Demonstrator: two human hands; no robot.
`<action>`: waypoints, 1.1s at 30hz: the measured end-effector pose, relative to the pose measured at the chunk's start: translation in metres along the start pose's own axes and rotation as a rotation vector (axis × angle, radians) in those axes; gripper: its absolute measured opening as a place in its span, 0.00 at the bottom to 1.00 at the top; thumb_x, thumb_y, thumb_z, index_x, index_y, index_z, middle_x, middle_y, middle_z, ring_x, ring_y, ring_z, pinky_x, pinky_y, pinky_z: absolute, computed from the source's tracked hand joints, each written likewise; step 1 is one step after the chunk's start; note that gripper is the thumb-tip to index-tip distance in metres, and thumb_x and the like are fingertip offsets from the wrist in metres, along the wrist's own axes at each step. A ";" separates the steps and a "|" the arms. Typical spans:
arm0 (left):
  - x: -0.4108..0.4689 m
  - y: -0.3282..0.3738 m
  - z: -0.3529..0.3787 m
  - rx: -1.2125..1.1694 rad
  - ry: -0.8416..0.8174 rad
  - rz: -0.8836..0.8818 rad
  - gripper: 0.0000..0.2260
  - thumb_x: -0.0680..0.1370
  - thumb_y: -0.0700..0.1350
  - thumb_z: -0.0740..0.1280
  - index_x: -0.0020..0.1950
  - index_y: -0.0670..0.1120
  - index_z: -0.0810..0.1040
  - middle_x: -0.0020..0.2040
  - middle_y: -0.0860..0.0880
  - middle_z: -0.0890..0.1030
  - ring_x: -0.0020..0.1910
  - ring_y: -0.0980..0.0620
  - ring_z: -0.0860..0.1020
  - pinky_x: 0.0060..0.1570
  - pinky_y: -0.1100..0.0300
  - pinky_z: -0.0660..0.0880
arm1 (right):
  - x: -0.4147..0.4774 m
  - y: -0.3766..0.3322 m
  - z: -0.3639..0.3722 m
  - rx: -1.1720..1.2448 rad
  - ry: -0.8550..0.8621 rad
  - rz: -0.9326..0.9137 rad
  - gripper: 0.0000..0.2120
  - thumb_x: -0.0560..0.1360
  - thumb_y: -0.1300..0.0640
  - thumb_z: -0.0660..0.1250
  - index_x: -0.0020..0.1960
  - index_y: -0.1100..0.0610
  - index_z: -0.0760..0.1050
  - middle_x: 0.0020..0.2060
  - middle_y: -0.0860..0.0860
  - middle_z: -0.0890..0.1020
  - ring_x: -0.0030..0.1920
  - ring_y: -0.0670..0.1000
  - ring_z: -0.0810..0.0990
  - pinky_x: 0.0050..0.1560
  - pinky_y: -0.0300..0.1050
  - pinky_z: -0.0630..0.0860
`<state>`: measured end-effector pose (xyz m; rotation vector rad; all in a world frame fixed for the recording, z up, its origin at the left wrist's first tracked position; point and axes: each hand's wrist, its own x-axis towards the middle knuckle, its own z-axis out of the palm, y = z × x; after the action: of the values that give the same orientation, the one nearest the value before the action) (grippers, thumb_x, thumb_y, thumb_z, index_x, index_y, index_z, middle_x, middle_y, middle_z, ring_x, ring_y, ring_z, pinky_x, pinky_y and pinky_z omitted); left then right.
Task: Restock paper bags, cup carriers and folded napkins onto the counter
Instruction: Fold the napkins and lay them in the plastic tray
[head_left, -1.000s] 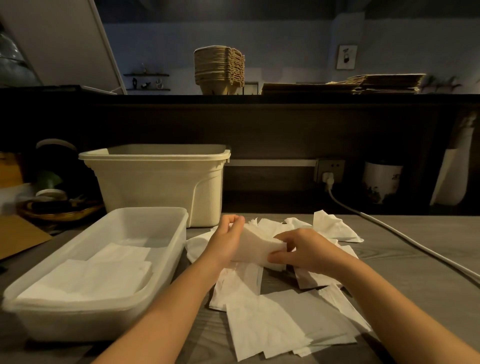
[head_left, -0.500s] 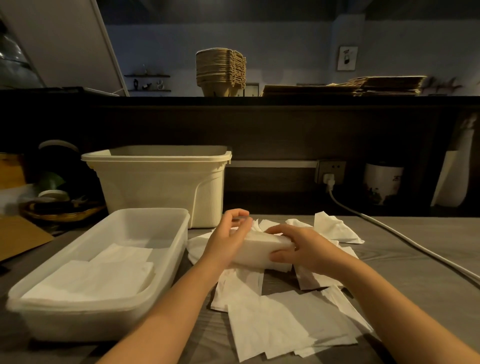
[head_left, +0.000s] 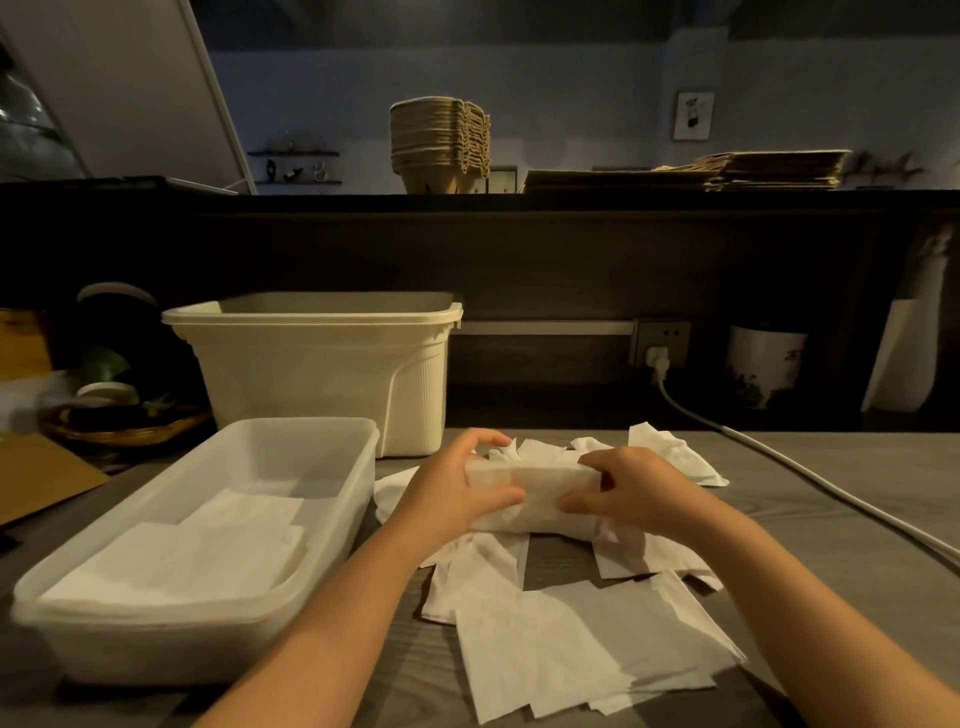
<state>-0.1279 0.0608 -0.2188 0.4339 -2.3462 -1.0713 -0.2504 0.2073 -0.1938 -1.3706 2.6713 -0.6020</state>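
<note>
Item: folded napkin bundle (head_left: 530, 501), white tissue, centre of the frame, over the loose napkins (head_left: 571, 639) strewn on the grey table (head_left: 857, 519); I cannot tell whether it rests on them. Grip: my left hand (head_left: 457, 493) is curled round its left end and my right hand (head_left: 639, 493) round its right end, both clamped on the bundle. Handling, by my estimate: very light, soft, compressible and easily creased or torn, with layers that would likely fan out if squeezed at one end only. Best hold: both short ends, with even, gentle pressure. Likely destination: clear plastic tray (head_left: 332, 525), lower left, which holds folded napkins (head_left: 208, 551). Also logged: cup carriers (head_left: 441, 145) upper centre, paper bags (head_left: 727, 171) upper right.
</note>
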 end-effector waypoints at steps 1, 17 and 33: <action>0.001 -0.001 0.000 -0.028 0.007 0.010 0.21 0.71 0.47 0.73 0.60 0.58 0.69 0.55 0.52 0.75 0.46 0.56 0.76 0.39 0.67 0.76 | 0.000 0.001 -0.001 0.009 0.010 0.001 0.20 0.74 0.47 0.67 0.63 0.54 0.73 0.54 0.51 0.79 0.47 0.47 0.75 0.52 0.40 0.76; 0.004 -0.004 0.005 -0.077 0.028 0.024 0.23 0.73 0.49 0.70 0.65 0.57 0.65 0.59 0.54 0.70 0.57 0.55 0.70 0.49 0.65 0.71 | 0.001 -0.001 0.000 0.107 -0.030 -0.062 0.14 0.75 0.52 0.66 0.58 0.56 0.74 0.45 0.47 0.76 0.37 0.42 0.74 0.38 0.30 0.72; 0.002 -0.004 0.003 -0.069 -0.073 -0.037 0.22 0.77 0.44 0.65 0.66 0.58 0.59 0.56 0.52 0.67 0.51 0.54 0.72 0.37 0.70 0.72 | 0.008 0.014 -0.001 0.118 0.018 -0.076 0.08 0.72 0.53 0.70 0.45 0.46 0.71 0.48 0.45 0.75 0.44 0.43 0.74 0.41 0.29 0.72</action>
<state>-0.1309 0.0592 -0.2225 0.4212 -2.3644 -1.2002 -0.2656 0.2087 -0.1969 -1.4463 2.5613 -0.7695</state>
